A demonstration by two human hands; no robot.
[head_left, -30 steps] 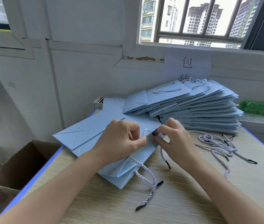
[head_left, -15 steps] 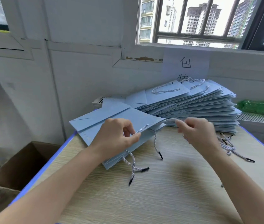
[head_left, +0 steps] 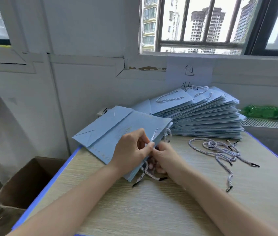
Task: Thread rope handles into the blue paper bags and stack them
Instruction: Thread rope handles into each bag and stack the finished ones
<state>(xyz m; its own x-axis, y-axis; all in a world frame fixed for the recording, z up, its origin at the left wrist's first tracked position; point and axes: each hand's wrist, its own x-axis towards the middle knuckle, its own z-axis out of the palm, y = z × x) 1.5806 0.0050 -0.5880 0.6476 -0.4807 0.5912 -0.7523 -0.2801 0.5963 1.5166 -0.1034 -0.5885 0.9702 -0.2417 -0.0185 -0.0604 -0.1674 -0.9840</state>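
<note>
At the centre of the frame we held a flat blue paper bag (head_left: 121,130) tilted over the wooden table (head_left: 151,210). Our left hand (head_left: 131,150) pinched its open edge and a twisted rope handle (head_left: 153,136) between thumb and fingers. Our right hand (head_left: 164,158) curled beneath that edge; what it gripped we could not tell. Loose ropes (head_left: 220,150) lay right of centre, the finished stack (head_left: 199,114) above them.

Both hands (head_left: 149,155) at blue bag (head_left: 117,128)

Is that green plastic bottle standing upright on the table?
No, the green plastic bottle lies on its side on a ledge beyond the table, behind the stack of blue bags.
</note>
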